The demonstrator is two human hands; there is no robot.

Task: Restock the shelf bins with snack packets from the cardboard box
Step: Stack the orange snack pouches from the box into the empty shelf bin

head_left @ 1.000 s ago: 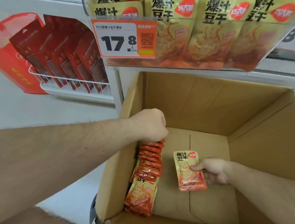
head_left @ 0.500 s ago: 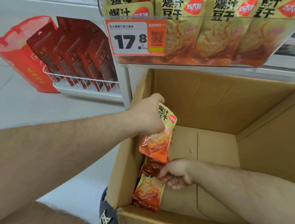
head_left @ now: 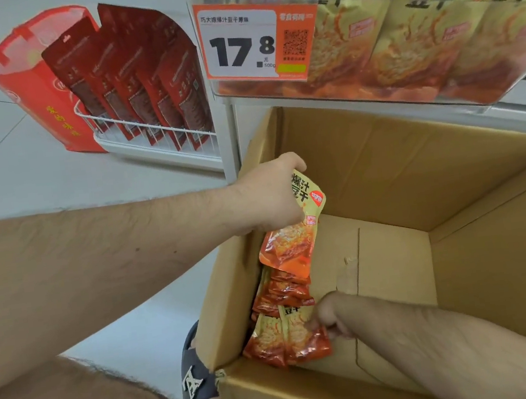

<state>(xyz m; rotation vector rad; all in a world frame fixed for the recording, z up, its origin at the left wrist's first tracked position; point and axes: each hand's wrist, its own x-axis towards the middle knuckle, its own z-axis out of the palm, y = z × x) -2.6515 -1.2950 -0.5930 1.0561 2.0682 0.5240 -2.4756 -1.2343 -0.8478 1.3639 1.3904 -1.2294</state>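
**Inside the cardboard box: snack packets, two hands at work**

Along the left inner wall of the cardboard box (head_left: 385, 184), a row of orange snack packets (head_left: 283, 293) stands on edge, leaning against the wall and running toward the near corner. Box flaps open; floor of the box bare cardboard to the right of the row.

Left hand (head_left: 271, 195): above the row, near the box's left rim. Its fingers are curled around the top of a single yellow-and-orange packet (head_left: 295, 228), which hangs upright, its lower edge just over the row. Black characters and a red logo show on its face.

Right hand (head_left: 329, 317): low in the box at the near end of the row, knuckles toward the camera. Its fingers are curled onto the nearest packets (head_left: 285, 339), gripping them at their right edge; exact finger placement is hidden behind the hand.

Shelf bin (head_left: 461, 98): clear plastic, directly above the box's far wall, filled with larger yellow bags (head_left: 400, 33) of the same print. An orange-and-white price tag (head_left: 255, 41) reading 17.8 is fixed to its left front.

Left of the shelf: a white wire rack (head_left: 148, 137) holding dark red pouches (head_left: 140, 78), with a red gift bag (head_left: 33, 91) on the floor beside it.

A dark slipper (head_left: 193, 373) touches the box's near left corner.
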